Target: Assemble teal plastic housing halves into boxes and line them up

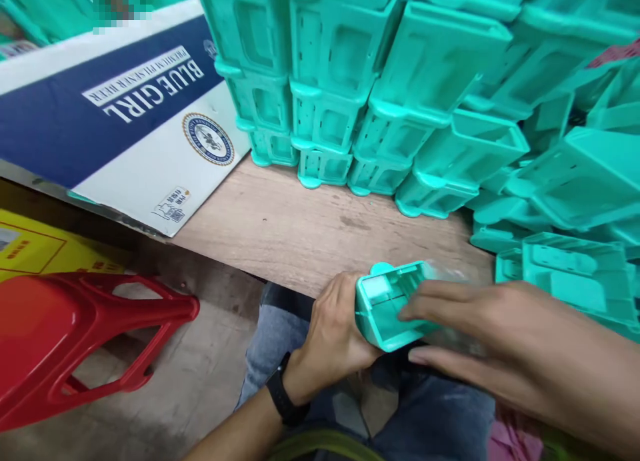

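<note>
A small teal plastic box is held over the table's near edge, tilted so its open mouth faces up toward me. My left hand, with a black band on the wrist, is closed round its left side. Inside the box a whitish patch shows near the far left corner. My right hand is at the box's right side, its fingers stretched over the mouth and the thumb apart below; motion blurs it. Something clear and filmy shows blurred behind the right fingers; I cannot make out what it is.
Stacked teal boxes line the back of the wooden table. More teal pieces lie in a pile at right. A blue and white beer carton stands at left. Below are a red stool and a yellow box.
</note>
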